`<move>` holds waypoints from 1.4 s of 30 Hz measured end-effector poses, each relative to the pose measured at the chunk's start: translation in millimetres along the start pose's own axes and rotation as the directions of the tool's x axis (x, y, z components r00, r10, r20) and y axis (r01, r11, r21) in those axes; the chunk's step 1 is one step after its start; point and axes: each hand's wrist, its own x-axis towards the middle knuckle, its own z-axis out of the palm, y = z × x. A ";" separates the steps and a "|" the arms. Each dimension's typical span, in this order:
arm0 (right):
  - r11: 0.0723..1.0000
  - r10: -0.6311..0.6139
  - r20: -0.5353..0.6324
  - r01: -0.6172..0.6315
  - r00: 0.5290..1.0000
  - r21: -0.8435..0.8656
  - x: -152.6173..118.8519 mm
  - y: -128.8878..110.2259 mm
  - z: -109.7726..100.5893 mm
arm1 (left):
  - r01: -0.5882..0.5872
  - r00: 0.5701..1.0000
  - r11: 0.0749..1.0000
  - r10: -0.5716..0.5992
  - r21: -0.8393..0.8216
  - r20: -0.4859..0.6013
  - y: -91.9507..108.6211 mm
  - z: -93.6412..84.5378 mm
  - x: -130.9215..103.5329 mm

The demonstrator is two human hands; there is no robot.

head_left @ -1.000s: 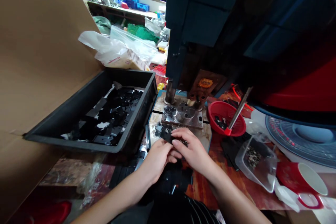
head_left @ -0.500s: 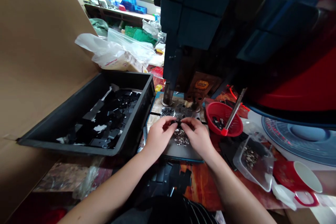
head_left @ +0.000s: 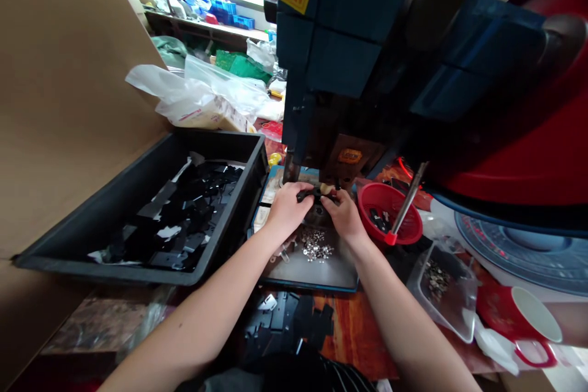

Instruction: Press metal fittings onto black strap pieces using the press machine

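Observation:
Both hands meet at the work plate under the blue press (head_left: 344, 30). My left hand (head_left: 290, 208) is closed on the left end of a small black part (head_left: 304, 195). My right hand (head_left: 343, 211) pinches the right side of the same black part, thumb and fingers together. The part is held below the press head, above the metal base, and the fingers hide much of it. Nearer my body, a pile of small shiny metal pieces (head_left: 316, 246) lies on the grey plate (head_left: 303, 277).
A black bin (head_left: 110, 274) of dark flat pieces stands left beside cardboard. On the right are a red basket (head_left: 416, 226) with a metal rod, a clear tray (head_left: 459, 321) of metal bits and a red mug (head_left: 496, 306). Black plates (head_left: 294, 321) lie in front.
Both hands have moved forward from over the metal pieces to beneath the press head, with the black part between them. The pile of metal pieces is now more exposed.

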 end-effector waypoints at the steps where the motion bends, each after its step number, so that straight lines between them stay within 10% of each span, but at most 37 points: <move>1: 1.000 0.010 0.001 -0.010 1.000 0.001 0.4 0.8 1.0 | -0.002 1.000 1.000 0.002 0.001 0.004 0.2 0.5 1.3; 6: 0.999 0.036 -0.013 -0.036 0.999 0.002 -1.5 -0.9 -0.1 | -0.009 0.999 1.000 0.010 0.027 -0.036 11.5 -15.7 -7.5; 11: 0.998 -0.044 -0.095 0.040 0.994 -0.041 -29.9 -5.1 -24.3 | -0.130 0.989 0.973 0.142 0.193 -0.049 11.6 -48.6 -67.6; 17: 0.948 -0.159 -0.097 0.124 0.982 -0.293 -80.9 8.2 -59.6 | -0.312 0.946 0.858 0.241 0.408 0.216 -15.9 -58.4 -138.9; 27: 0.720 -0.264 0.250 0.363 0.932 -0.591 -141.8 22.0 -63.6 | -0.432 0.898 0.862 0.386 0.264 0.210 -38.4 -47.2 -163.6; 35: 0.783 -0.370 0.205 0.423 0.906 -0.456 -175.0 25.8 -57.2 | -0.107 0.990 0.994 0.108 -0.013 0.087 -19.0 -50.4 -145.5; 42: 0.920 -0.189 -0.031 0.166 0.981 -0.355 -102.4 -3.6 -44.7 | 0.232 0.972 0.935 -0.235 -0.270 0.021 6.7 -45.0 -115.2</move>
